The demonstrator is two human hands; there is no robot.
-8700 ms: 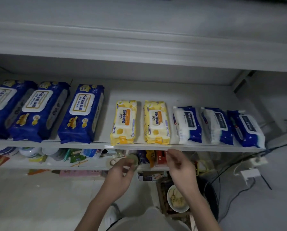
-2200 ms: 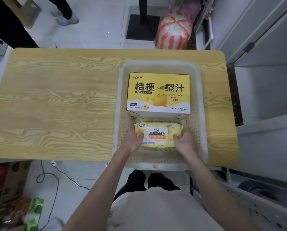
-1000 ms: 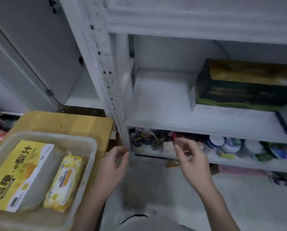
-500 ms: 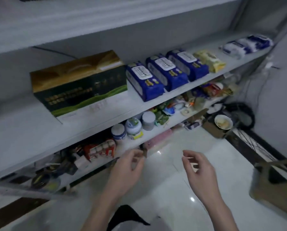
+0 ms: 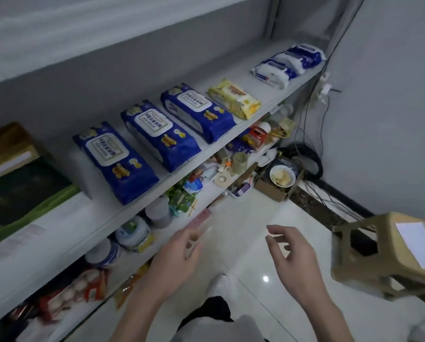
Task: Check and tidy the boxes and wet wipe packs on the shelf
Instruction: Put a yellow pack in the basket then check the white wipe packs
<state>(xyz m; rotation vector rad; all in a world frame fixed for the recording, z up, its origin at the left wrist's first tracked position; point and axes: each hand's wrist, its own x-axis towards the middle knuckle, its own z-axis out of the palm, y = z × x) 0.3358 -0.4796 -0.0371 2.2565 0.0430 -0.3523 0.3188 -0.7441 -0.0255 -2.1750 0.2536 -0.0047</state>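
Your left hand point(image 5: 179, 255): loosely curled, empty | your right hand point(image 5: 295, 255): same, apart from it | shelf point(image 5: 58, 218): dark green box point(image 5: 16, 174) at left, then three blue wet wipe packs point(image 5: 159, 137), yellow pack point(image 5: 233, 98), white-and-blue packs point(image 5: 288, 62) at far end.

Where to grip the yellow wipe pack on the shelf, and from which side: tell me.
Probably its near end, from the open front of the shelf. The yellow wipe pack lies flat, lengthwise front to back, its crimped end at the shelf edge. A blue pack sits close on one long side, bare shelf on the other. Left hand and right hand are empty.
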